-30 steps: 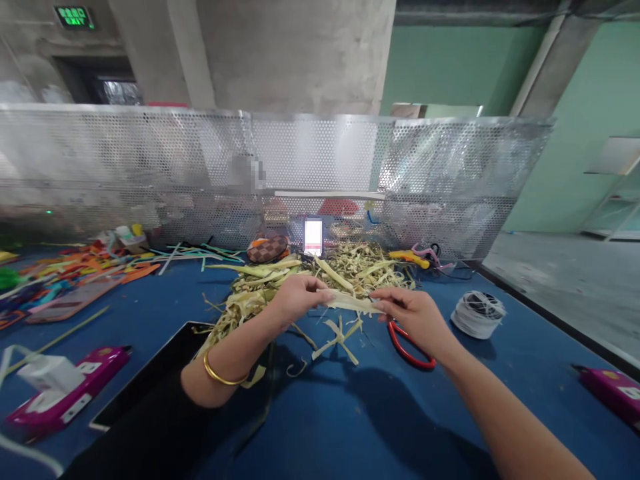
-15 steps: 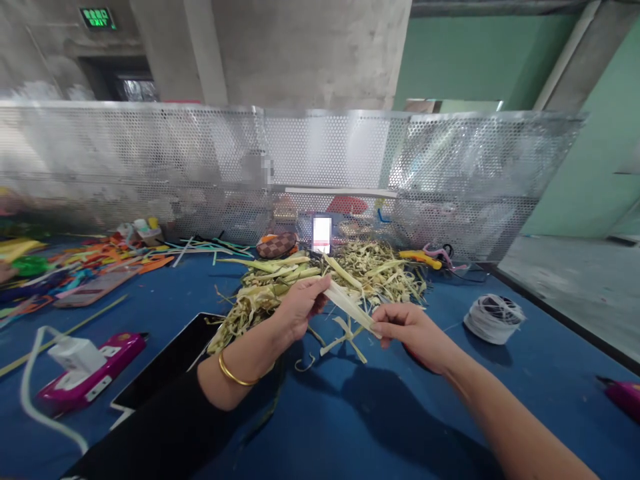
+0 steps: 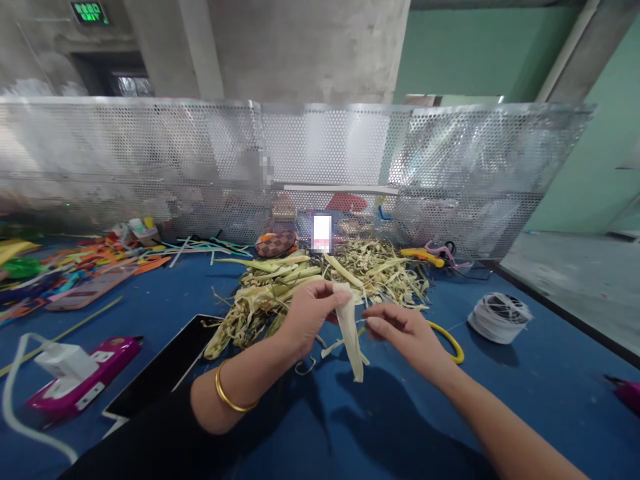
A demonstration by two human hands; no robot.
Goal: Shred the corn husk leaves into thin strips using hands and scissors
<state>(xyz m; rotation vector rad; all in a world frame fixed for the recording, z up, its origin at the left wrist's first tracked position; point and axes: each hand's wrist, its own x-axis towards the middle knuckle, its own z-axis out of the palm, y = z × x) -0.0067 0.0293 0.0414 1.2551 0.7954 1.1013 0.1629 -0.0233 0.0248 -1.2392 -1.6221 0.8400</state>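
My left hand (image 3: 313,313) pinches the top of a pale corn husk strip (image 3: 351,340), which hangs down over the blue table. To its right, my right hand (image 3: 400,333) has thumb and forefinger close together near a thin pale piece; what they hold is too small to make out. Behind the right wrist shows a yellow curved loop (image 3: 454,341), partly hidden. Below the strip lie narrow husk pieces (image 3: 333,348), partly covered by it. Just beyond both hands spreads a heap of dried husks (image 3: 270,293).
A spool of white thread (image 3: 500,319) stands at right. At left are a black tablet (image 3: 163,363), a purple power strip (image 3: 95,377) with a white plug, and colourful strips (image 3: 115,263). A lit phone (image 3: 321,233) stands before the perforated metal screen (image 3: 200,167).
The husk strip, earlier stretched between both hands, now hangs from my left hand alone. My right hand has let go of its end and moved slightly up; the yellow loop has come into view.
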